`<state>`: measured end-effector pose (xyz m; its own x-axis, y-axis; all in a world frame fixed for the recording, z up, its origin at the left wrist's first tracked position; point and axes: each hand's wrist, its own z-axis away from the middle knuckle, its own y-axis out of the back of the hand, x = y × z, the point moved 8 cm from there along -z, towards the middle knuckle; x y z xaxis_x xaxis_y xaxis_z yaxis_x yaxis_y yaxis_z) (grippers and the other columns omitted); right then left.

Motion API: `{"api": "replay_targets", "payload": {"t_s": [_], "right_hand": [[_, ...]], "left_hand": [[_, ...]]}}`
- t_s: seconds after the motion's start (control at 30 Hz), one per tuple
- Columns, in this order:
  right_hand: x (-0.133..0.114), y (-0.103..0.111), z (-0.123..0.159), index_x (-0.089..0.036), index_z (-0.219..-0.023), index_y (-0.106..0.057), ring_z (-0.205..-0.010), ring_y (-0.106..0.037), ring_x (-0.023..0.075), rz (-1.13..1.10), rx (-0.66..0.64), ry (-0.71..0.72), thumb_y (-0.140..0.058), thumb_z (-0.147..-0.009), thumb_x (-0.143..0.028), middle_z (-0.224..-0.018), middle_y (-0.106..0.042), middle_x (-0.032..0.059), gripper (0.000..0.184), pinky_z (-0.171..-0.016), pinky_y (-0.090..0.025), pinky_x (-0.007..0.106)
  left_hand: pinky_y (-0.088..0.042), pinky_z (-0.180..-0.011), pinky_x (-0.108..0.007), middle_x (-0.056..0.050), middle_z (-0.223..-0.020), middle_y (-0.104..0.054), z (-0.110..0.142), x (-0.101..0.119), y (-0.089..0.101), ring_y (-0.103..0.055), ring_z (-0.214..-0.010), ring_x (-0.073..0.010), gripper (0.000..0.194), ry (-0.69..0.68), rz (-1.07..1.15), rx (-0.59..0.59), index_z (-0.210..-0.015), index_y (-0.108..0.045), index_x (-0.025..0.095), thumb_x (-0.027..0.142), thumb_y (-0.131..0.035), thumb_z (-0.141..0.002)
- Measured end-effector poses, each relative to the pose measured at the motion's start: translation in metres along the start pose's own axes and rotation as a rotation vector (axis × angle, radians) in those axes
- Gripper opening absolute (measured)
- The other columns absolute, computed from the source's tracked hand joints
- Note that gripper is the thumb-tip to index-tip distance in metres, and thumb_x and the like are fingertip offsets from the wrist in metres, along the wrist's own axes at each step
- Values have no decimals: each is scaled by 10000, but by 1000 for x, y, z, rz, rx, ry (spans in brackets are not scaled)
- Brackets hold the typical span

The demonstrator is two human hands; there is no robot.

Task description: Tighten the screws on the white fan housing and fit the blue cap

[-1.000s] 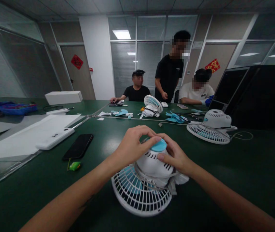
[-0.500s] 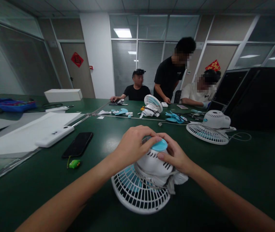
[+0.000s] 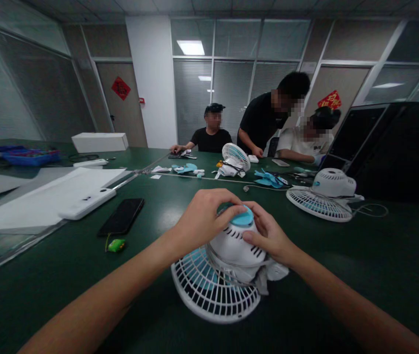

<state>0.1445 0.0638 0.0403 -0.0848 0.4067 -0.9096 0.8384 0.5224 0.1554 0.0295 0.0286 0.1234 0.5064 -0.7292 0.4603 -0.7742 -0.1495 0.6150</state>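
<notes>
A small white fan (image 3: 227,275) lies grille-down on the green table (image 3: 342,275) just in front of me, its motor housing up. A light blue cap (image 3: 242,217) sits on top of the housing. My left hand (image 3: 204,219) curls over the housing's left side with its fingertips on the cap. My right hand (image 3: 268,235) grips the housing's right side, thumb pressed against the white shell just below the cap. Both hands are closed on the fan.
A black phone (image 3: 121,217), a small green object (image 3: 115,245) and a white flat device (image 3: 87,202) lie to the left. A second fan (image 3: 323,194) lies face down at right, a third fan (image 3: 233,160) and blue blades (image 3: 266,178) farther back. Three people are at the far end.
My hands stay on the fan's housing and cap with little shift. The view has tilted slightly. The standing person at the far end has bent lower over the table.
</notes>
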Motion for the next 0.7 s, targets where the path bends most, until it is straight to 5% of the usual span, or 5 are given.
{"api": "replay_targets", "payload": {"t_s": [0.7], "right_hand": [[-1, -1, -2, -240, -1170, -502, -1120, -582, 245, 5, -6, 7, -784, -734, -496, -1168, -604, 71, 579, -968, -460, 385]], "left_hand": [[-515, -756, -392, -97, -894, -766, -15, 19, -9, -697, -838, -275, 196, 118, -542, -277, -937, -768, 155, 305, -647, -906]]}}
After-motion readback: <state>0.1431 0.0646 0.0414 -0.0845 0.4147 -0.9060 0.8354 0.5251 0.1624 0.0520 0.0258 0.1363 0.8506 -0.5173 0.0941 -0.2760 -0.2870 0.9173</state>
